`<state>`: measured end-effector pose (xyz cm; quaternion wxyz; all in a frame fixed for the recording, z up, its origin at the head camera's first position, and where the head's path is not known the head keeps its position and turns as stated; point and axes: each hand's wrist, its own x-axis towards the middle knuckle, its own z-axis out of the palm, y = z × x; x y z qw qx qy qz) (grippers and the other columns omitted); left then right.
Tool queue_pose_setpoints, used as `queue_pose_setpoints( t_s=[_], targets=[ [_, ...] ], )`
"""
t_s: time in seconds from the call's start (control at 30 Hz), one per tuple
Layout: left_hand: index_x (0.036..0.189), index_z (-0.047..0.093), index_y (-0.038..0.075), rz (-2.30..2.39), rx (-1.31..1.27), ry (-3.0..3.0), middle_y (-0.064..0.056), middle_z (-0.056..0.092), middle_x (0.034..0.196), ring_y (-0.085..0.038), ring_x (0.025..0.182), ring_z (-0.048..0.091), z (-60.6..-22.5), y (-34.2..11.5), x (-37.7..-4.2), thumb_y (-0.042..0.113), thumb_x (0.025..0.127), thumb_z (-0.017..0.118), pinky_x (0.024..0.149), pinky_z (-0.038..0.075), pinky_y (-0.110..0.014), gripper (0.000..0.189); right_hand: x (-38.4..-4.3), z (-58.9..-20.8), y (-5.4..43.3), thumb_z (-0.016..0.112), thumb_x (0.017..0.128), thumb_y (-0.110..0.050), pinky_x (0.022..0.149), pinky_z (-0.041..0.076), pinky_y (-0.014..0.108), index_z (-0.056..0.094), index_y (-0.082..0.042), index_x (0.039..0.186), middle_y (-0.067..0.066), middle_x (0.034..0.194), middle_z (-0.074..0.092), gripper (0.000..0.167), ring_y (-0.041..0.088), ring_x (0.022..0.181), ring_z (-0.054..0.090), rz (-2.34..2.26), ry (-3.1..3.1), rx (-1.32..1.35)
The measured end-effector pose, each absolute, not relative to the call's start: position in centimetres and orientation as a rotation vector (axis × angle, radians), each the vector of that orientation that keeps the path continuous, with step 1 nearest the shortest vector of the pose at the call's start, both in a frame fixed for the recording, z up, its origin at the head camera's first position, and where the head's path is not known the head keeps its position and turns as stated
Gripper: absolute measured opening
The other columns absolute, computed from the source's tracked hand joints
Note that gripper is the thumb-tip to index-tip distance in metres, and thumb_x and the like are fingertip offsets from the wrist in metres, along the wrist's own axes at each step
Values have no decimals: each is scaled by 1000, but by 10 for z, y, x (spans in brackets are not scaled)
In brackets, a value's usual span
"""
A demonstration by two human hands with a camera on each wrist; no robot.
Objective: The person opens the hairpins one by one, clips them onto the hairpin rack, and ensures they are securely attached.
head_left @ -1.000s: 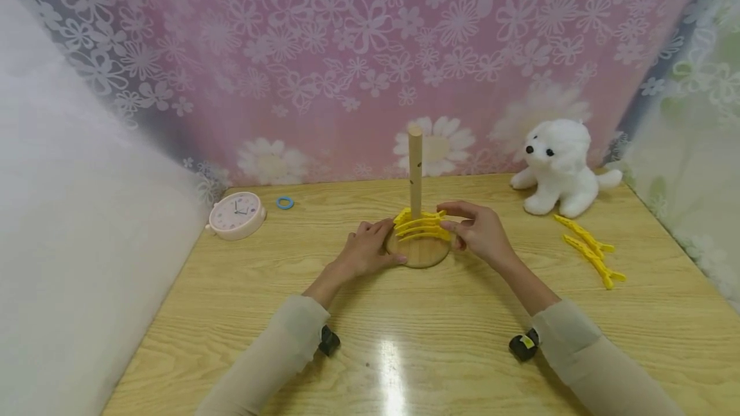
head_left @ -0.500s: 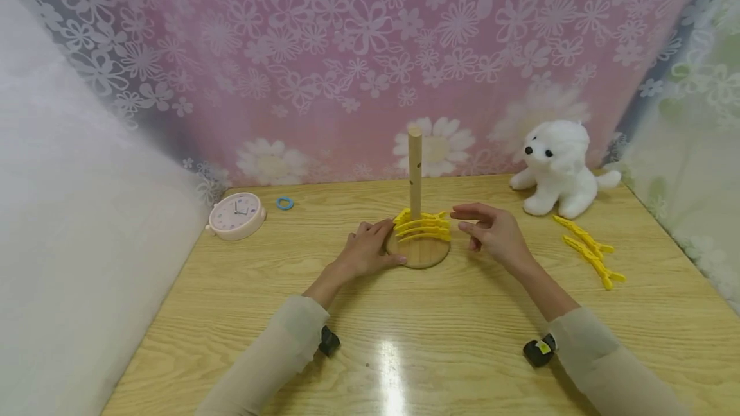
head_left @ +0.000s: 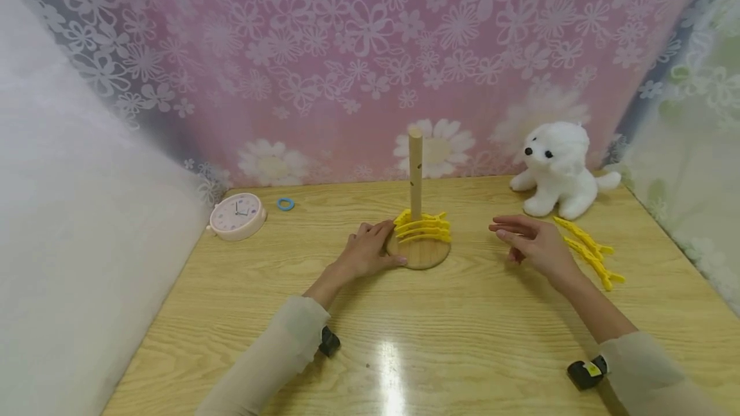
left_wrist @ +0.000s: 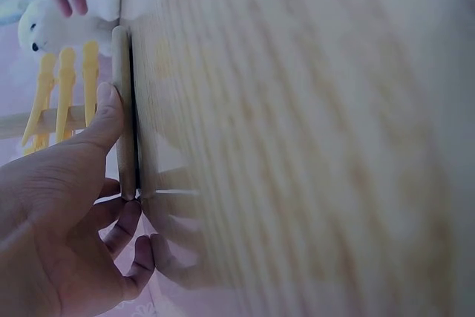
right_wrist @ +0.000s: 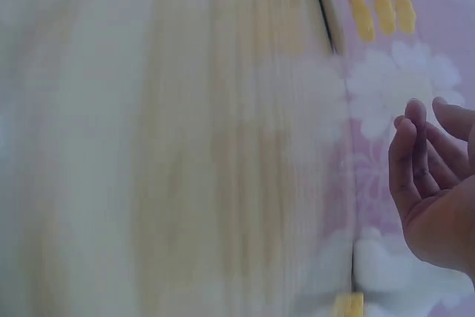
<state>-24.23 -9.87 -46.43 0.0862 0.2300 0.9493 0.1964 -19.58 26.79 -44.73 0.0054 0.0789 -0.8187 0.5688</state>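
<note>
A round wooden base (head_left: 424,257) carries an upright wooden post (head_left: 415,175). Several curved yellow plastic pieces (head_left: 424,231) sit one above another low on the post, their tips pointing right. My left hand (head_left: 367,250) holds the left rim of the base, thumb on its upper face and fingers at its edge, as the left wrist view (left_wrist: 67,206) shows. Between the stand and two loose yellow forked pieces (head_left: 599,268), my right hand (head_left: 537,246) hovers with fingers loosely bent and nothing in them. It overlaps the left end of the loose pieces in the head view.
Behind the loose pieces sits a white plush dog (head_left: 557,169). A pink alarm clock (head_left: 237,216) and a small blue ring (head_left: 285,204) lie at the back left of the wooden table (head_left: 324,377). A flowered pink curtain (head_left: 347,82) stands along the back edge.
My right hand has let go of the yellow pieces on the post and moved right, toward the loose ones. The left hand stays on the base.
</note>
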Motion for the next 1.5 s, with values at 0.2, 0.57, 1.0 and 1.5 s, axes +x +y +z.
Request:
queue_pose_setpoints(
  t_s=[0.2,0.57,1.0,1.5],
  targets=[
    [167,25,22,576,683,2835,2,29,170,-26,141,37,-463,-99,-243,65,94,65,114,28,-61,93,-189,-448,299,67,103,-35,59,56,35,56,-1,147,-16,118,74,56,24,70,70,1712,-2656,184],
    [167,25,23,571,677,2821,3,30,170,-26,140,36,-465,-97,-240,65,95,65,112,30,-56,93,-158,-448,352,68,103,-33,59,56,34,59,-2,143,-21,108,74,51,22,75,71,1494,-2809,96],
    [168,23,24,554,672,2827,4,28,171,-24,141,35,-468,-98,-241,67,94,63,112,31,-56,94,-132,-443,390,68,103,-36,54,53,34,52,7,143,-1,111,66,61,15,69,67,1222,-2900,-82],
    [168,24,24,540,674,2839,4,29,170,-24,142,35,-467,-99,-242,67,95,63,112,31,-55,93,-135,-459,415,77,95,-44,76,52,51,53,13,127,44,126,52,70,52,104,58,976,-3198,-90]
  ],
)
